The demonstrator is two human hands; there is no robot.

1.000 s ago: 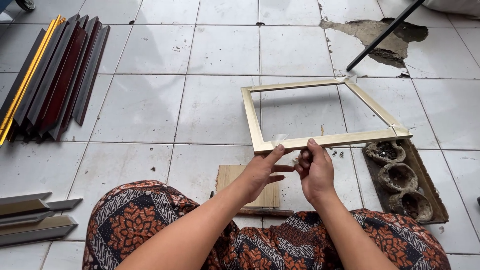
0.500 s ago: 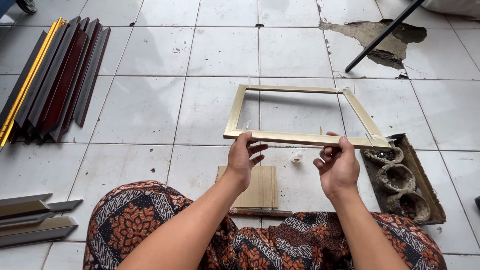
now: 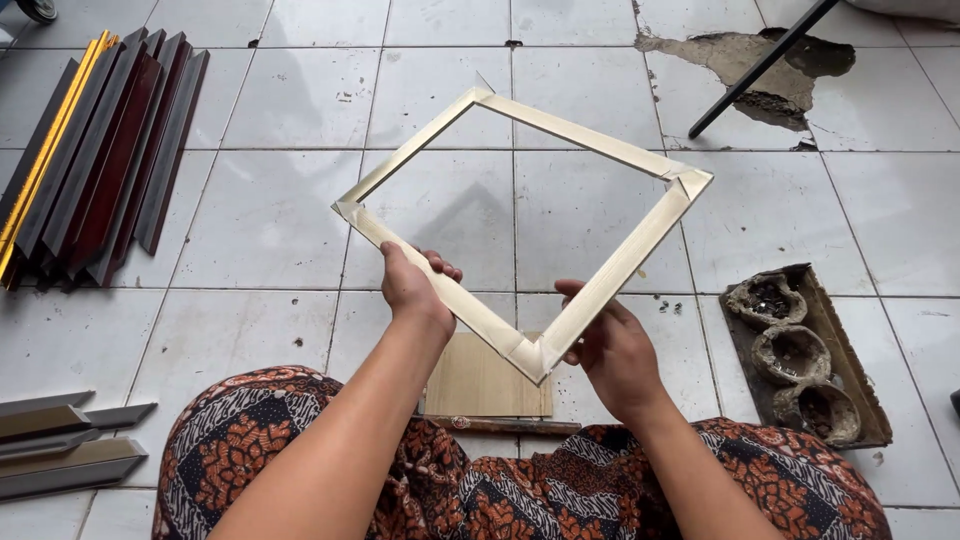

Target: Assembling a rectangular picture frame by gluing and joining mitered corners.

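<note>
Dark moulding strips (image 3: 95, 150) at ten o'clock on the floor; left hand (image 3: 412, 290) and right hand (image 3: 612, 350) each closed on a lower rail of the gold frame (image 3: 560, 130), held mid-air as a diamond over the wooden board (image 3: 480, 385); best gripped evenly, sparing the near mitre.

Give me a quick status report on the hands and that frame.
Left hand grips one lower side of the gold frame; right hand grips the other. Frame lifted, corner pointing toward the person. Nothing blocking it.
</note>
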